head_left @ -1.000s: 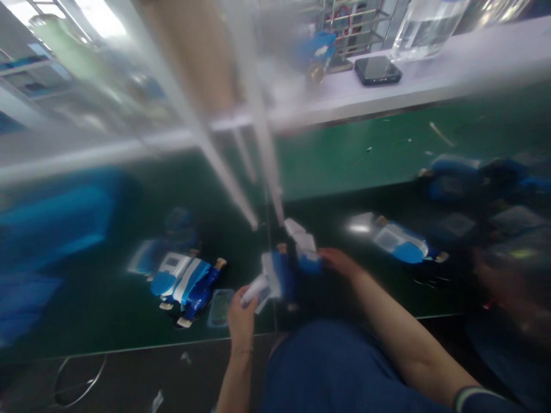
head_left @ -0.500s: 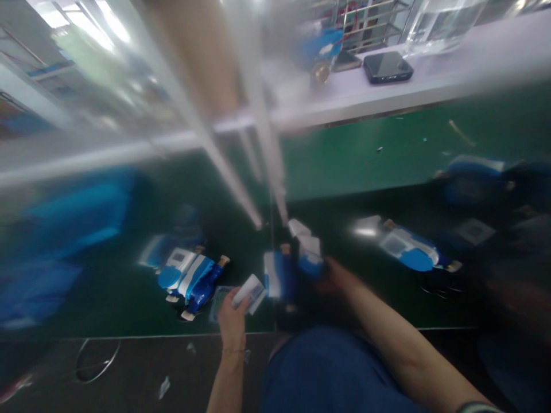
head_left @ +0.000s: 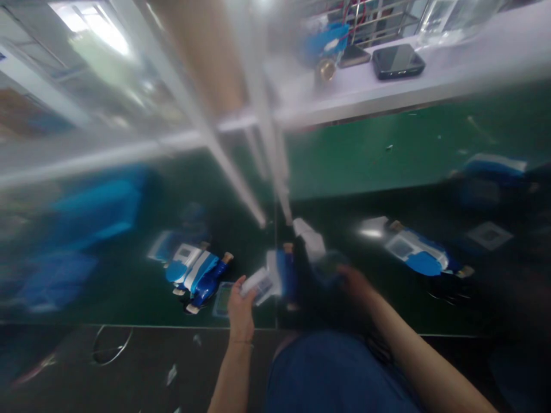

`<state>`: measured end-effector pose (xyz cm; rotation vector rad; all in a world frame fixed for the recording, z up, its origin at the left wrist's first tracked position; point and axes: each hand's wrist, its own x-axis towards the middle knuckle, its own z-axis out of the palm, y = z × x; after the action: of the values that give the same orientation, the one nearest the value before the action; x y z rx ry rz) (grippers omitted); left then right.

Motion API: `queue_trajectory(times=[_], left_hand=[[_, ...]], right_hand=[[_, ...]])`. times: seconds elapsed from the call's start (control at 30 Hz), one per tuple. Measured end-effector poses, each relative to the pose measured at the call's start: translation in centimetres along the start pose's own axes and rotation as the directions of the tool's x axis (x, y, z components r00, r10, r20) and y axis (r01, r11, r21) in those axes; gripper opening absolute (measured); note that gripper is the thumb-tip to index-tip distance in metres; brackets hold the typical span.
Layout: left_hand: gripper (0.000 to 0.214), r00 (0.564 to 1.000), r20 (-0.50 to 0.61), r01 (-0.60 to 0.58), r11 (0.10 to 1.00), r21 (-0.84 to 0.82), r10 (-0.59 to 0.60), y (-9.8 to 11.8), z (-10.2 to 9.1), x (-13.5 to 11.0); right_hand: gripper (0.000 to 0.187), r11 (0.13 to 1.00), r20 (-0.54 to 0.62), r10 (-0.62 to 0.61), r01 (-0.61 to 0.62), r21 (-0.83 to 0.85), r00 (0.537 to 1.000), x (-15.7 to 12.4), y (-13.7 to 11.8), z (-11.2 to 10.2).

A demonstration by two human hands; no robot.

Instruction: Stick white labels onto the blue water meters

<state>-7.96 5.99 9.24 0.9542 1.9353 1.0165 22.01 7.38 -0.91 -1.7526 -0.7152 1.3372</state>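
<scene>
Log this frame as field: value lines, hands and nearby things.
left hand: holds white piece between thumb and fingers
right hand: at dark blurred item; grip unclear
between hands: blue-and-white unit on dark green bench
beside left hand: clear shallow tray; stacked blue-and-white pieces farther left
right of right hand: another similar unit, lying flat
shelf: black phone

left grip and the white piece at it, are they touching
Touching: the head view shows the left grip wrapped over the left end of the white piece.
</scene>
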Motion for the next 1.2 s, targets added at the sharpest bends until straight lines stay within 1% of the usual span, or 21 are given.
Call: queue_trajectory(times=[0.03, 0.07, 0.1, 0.13, 0.17, 0.2, 0.23, 0.27, 0.3, 0.37, 0.43, 0.47, 0.6, 0.7, 0.8, 0.9, 0.97, 1.03, 1.1, 1.17, 1.2], left_hand=[[0.044, 1.000, -0.002, 0.002, 1.000, -0.022, -0.002, 0.3, 0.3, 0.0], [0.045, 1.000, 0.000, 0.003, 0.999, -0.047, -0.003, 0.6, 0.7, 0.1], [0.044, 1.000, 0.005, -0.001, 0.997, -0.073, 0.002, 1.0, 1.1, 0.3], [0.044, 1.000, 0.015, -0.015, 0.995, -0.095, 0.016, 1.3, 1.7, 0.5], [0.043, 0.999, 0.023, -0.042, 0.993, -0.112, 0.045, 1.8, 2.4, 1.0], [0.042, 0.996, 0.032, -0.079, 0.989, -0.123, 0.083, 2.2, 3.1, 1.5], [0.041, 0.992, 0.041, -0.116, 0.985, -0.130, 0.122, 2.8, 3.9, 2.2], [0.039, 0.985, 0.053, -0.153, 0.979, -0.134, 0.162, 3.4, 4.7, 3.0], [0.038, 0.977, 0.067, -0.192, 0.973, -0.131, 0.202, 4.1, 5.7, 4.0], [0.035, 0.954, 0.104, -0.270, 0.957, -0.103, 0.281, 5.5, 8.0, 5.9], [0.034, 0.922, 0.162, -0.346, 0.936, -0.058, 0.351, 7.0, 10.8, 7.8], [0.034, 0.907, 0.197, -0.373, 0.927, -0.041, 0.373, 7.7, 12.4, 8.6], [0.034, 0.856, 0.337, -0.420, 0.907, 0.009, 0.393, 9.9, 19.6, 10.8], [0.033, 0.832, 0.410, -0.439, 0.895, 0.078, 0.372, 10.3, 24.6, 12.1], [0.034, 0.812, 0.481, -0.453, 0.876, 0.165, 0.329, 9.4, 28.3, 13.5], [0.032, 0.799, 0.536, -0.460, 0.851, 0.252, 0.273, 8.0, 30.3, 14.6], [0.032, 0.806, 0.540, -0.455, 0.836, 0.307, 0.241, 7.4, 31.0, 14.8], [0.038, 0.837, 0.493, -0.442, 0.824, 0.355, 0.237, 7.3, 31.4, 14.6], [0.044, 0.870, 0.420, -0.426, 0.822, 0.378, 0.258, 7.4, 31.3, 14.0], [0.047, 0.897, 0.352, -0.397, 0.839, 0.371, 0.268, 7.3, 30.7, 13.5], [0.046, 0.909, 0.325, -0.374, 0.855, 0.359, 0.261, 7.0, 30.1, 13.3]], right_hand=[[0.045, 0.995, -0.095, -0.021, 0.011, -0.102, 0.995, 0.0, 0.3, -0.8], [0.054, 0.976, -0.176, -0.079, 0.040, -0.212, 0.981, 0.1, 0.7, -1.5], [0.062, 0.941, -0.237, -0.170, 0.086, -0.328, 0.957, 0.1, 1.4, -2.1], [0.067, 0.885, -0.274, -0.280, 0.137, -0.444, 0.920, 0.2, 2.2, -2.4], [0.068, 0.807, -0.286, -0.389, 0.174, -0.564, 0.876, 0.2, 3.2, -2.7], [0.066, 0.724, -0.275, -0.474, 0.192, -0.663, 0.837, 0.2, 4.3, -2.7], [0.064, 0.661, -0.264, -0.516, 0.183, -0.728, 0.815, 0.2, 5.4, -2.5], [0.062, 0.617, -0.271, -0.534, 0.149, -0.773, 0.801, 0.2, 6.5, -2.3], [0.062, 0.589, -0.293, -0.534, 0.100, -0.802, 0.793, 0.1, 7.3, -1.9], [0.065, 0.565, -0.358, -0.499, -0.017, -0.825, 0.789, -0.2, 8.3, -1.2], [0.066, 0.570, -0.409, -0.442, -0.102, -0.815, 0.798, -0.6, 8.3, -0.7], [0.065, 0.575, -0.415, -0.415, -0.120, -0.809, 0.810, -0.8, 8.0, -0.6], [0.061, 0.612, -0.413, -0.336, -0.137, -0.779, 0.847, -1.3, 7.2, -0.7], [0.057, 0.628, -0.378, -0.358, -0.079, -0.774, 0.854, -1.5, 8.1, -1.1], [0.051, 0.666, -0.319, -0.421, 0.051, -0.744, 0.849, -1.9, 9.3, -1.6], [0.049, 0.710, -0.282, -0.427, 0.126, -0.692, 0.859, -2.7, 9.7, -2.2], [0.048, 0.733, -0.276, -0.412, 0.136, -0.667, 0.869, -3.3, 9.4, -2.5], [0.050, 0.762, -0.280, -0.382, 0.129, -0.634, 0.881, -3.7, 8.9, -2.9], [0.052, 0.808, -0.282, -0.321, 0.106, -0.580, 0.904, -4.1, 8.5, -3.2], [0.054, 0.856, -0.277, -0.250, 0.077, -0.512, 0.928, -4.4, 8.3, -3.8], [0.054, 0.876, -0.275, -0.215, 0.060, -0.479, 0.937, -4.7, 8.3, -4.1]])
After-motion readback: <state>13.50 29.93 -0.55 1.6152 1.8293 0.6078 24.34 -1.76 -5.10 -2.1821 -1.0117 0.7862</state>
